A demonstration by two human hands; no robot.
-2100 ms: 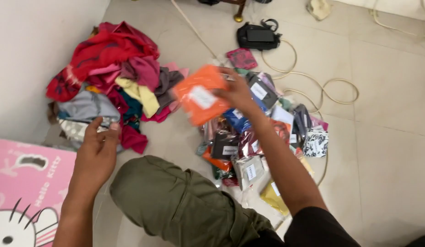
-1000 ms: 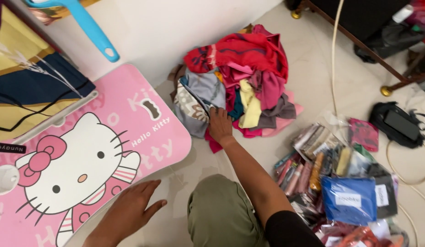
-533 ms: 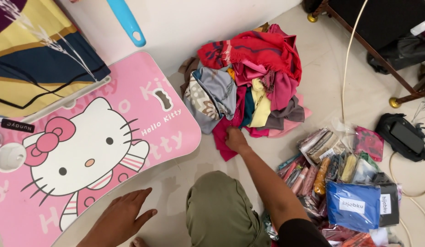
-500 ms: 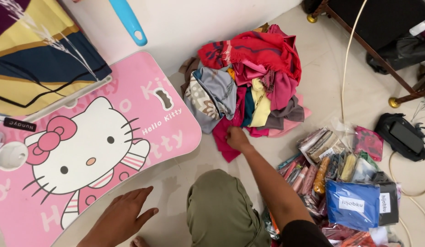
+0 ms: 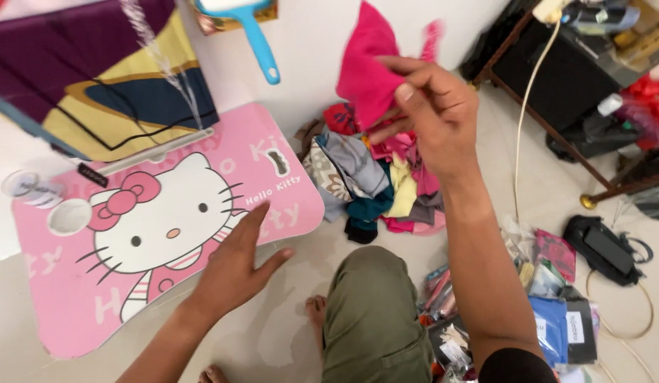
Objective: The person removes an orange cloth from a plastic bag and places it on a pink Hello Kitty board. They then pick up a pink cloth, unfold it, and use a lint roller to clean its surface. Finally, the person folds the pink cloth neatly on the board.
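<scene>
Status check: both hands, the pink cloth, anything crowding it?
Right hand raised, pinching pink cloth clear of clothes pile. Left hand open, fingers at edge of pink lap table. Nothing touching the lifted cloth.

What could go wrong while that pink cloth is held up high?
The bright pink cloth is pinched only in the right hand fingertips, so it might slip back onto the heap of colourful clothes. The left hand rests at the pink cartoon-cat table's edge; leaning there could tip it.
</scene>
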